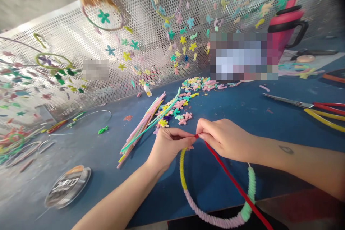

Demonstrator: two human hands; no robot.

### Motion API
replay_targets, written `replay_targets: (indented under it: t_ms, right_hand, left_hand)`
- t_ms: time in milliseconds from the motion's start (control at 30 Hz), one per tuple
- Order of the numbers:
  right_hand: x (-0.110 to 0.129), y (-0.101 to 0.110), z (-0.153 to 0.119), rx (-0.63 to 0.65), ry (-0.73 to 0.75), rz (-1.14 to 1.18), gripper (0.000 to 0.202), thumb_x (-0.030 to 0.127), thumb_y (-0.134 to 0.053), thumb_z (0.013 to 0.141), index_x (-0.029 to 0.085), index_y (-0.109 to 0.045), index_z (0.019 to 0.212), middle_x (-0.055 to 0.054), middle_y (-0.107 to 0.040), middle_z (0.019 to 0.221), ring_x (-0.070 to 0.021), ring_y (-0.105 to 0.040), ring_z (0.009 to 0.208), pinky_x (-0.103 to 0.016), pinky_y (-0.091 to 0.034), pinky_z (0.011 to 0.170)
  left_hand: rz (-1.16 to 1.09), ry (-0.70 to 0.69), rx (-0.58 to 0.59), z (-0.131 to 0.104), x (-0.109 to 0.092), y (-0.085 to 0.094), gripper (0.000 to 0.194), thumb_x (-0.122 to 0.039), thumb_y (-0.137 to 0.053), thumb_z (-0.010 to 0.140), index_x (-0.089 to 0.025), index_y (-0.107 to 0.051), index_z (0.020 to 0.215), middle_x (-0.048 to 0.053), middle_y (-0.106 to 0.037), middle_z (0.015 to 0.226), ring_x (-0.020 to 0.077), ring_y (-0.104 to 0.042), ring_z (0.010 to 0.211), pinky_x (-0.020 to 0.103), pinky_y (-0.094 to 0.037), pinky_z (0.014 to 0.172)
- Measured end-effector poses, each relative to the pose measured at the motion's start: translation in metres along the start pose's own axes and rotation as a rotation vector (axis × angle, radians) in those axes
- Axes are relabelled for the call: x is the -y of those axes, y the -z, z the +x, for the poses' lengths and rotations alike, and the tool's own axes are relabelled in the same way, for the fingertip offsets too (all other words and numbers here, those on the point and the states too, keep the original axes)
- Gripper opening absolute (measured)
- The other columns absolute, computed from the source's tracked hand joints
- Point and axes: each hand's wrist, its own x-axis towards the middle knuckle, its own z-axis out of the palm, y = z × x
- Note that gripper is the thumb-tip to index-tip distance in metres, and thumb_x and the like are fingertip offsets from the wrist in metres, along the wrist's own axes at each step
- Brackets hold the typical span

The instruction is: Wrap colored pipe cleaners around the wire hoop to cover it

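My left hand [172, 142] pinches the top of a hoop just past its yellow-wrapped stretch. The hoop [212, 220] is wound with yellow, lilac and mint fuzzy pipe cleaner and hangs below both hands at the table's front edge. A red pipe cleaner [229, 176] runs from the pinch point down to the lower right, crossing in front of the mint part. Close beside the left fingertips, my right hand [222, 138] is closed on the red pipe cleaner near its upper end. The hoop's top is hidden behind my fingers.
Beyond my hands lie a bundle of pipe cleaners [145, 125] and a pile of small fuzzy flowers [196, 84]. Scissors [309, 106] lie at right, a spool [68, 187] at left. Decorated hoops hang before a perforated metal panel [134, 10]. A pink tumbler [285, 25] stands back right.
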Motion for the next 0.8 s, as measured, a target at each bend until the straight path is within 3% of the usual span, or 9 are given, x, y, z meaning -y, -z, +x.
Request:
replay_targets:
  t_ms: [133, 200, 467, 800]
  right_hand:
    - [-0.002, -0.002, 0.002, -0.002, 0.001, -0.005, 0.010, 0.022, -0.037, 0.089, 0.019, -0.047, 0.091, 0.002, -0.058, 0.064, -0.0140, -0.054, 0.057, -0.025, -0.026, 0.051]
    - [-0.002, -0.002, 0.002, -0.004, 0.000, -0.005, 0.010, 0.022, -0.038, 0.089, 0.019, -0.047, 0.091, 0.002, -0.058, 0.064, -0.0141, -0.054, 0.057, -0.025, -0.026, 0.051]
    - [0.000, -0.001, 0.000, -0.004, -0.001, 0.000, 0.010, 0.022, -0.038, 0.089, 0.019, -0.048, 0.090, 0.002, -0.057, 0.061, -0.0138, -0.053, 0.055, -0.024, -0.025, 0.050]
    - [0.002, 0.001, 0.001, -0.006, 0.011, 0.031, 0.012, 0.021, -0.039, 0.088, 0.019, -0.050, 0.090, 0.002, -0.058, 0.061, -0.0123, -0.050, 0.051, -0.024, -0.024, 0.049]
  left_hand:
    - [0.323, -0.320, -0.116, -0.006, -0.003, -0.003, 0.007, -0.020, -0.068, 0.068, -0.015, -0.073, 0.071, 0.005, -0.066, 0.068, 0.0111, -0.058, 0.059, 0.020, -0.047, 0.054]
    - [0.397, -0.382, -0.134, -0.008, -0.006, -0.005, 0.007, -0.018, -0.066, 0.069, -0.015, -0.073, 0.071, 0.004, -0.066, 0.068, 0.0104, -0.057, 0.060, 0.018, -0.046, 0.054]
    - [0.183, -0.095, -0.046, -0.004, -0.008, -0.002, 0.012, -0.023, -0.070, 0.066, -0.011, -0.071, 0.071, 0.005, -0.067, 0.065, 0.0131, -0.060, 0.058, 0.021, -0.048, 0.054]
    - [-0.196, 0.196, 0.041, 0.005, -0.001, 0.002, 0.018, -0.022, -0.077, 0.057, -0.009, -0.069, 0.067, 0.002, -0.063, 0.055, 0.0079, -0.056, 0.050, 0.018, -0.047, 0.053]
